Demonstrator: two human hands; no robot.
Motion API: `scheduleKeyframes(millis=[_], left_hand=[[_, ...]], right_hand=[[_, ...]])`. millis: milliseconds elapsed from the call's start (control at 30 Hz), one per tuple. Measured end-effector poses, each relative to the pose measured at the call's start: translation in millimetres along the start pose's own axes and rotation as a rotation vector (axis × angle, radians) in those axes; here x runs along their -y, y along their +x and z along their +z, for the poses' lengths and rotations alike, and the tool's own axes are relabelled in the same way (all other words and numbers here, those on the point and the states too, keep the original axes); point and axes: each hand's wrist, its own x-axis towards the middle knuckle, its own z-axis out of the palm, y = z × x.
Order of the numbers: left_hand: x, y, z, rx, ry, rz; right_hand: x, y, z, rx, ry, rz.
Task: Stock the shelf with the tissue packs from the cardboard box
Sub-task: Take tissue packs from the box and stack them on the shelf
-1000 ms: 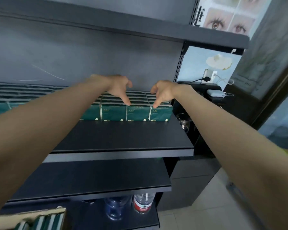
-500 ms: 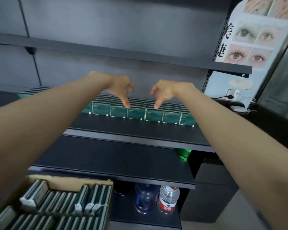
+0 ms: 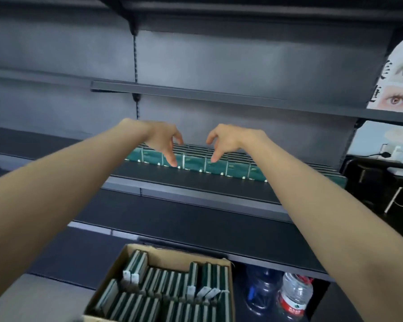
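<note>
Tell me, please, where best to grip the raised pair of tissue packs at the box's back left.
Probably from above: pinch the raised pair by its upper part; it stands on edge above its neighbours in the cardboard box, so only that shows.

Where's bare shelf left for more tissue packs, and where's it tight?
Free: the shelf left of the tissue pack row, to the frame edge; a narrow strip between row and front lip; the lower shelf, as far as visible. Crowded: the row itself, under the left hand and right hand, and the cardboard box, nearly full of packs.
</note>
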Motion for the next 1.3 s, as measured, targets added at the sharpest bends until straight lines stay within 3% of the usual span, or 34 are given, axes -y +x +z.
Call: scheduleKeyframes(millis=[233,633,967,1300], left_hand=[[130,-26,36,0.086,-0.043,-0.05],[274,50,193,0.361,-0.219,-0.094],[336,114,358,0.579,-0.481,-0.184],[363,137,496,0.553,-0.585,-0.179]], right_hand=[[104,62,63,0.084,0.087,-0.004],[142,194,253,0.396,0.218,0.051],[129,261,421,0.623,0.36,0.175],[142,272,550,0.612,0.58,0.535]])
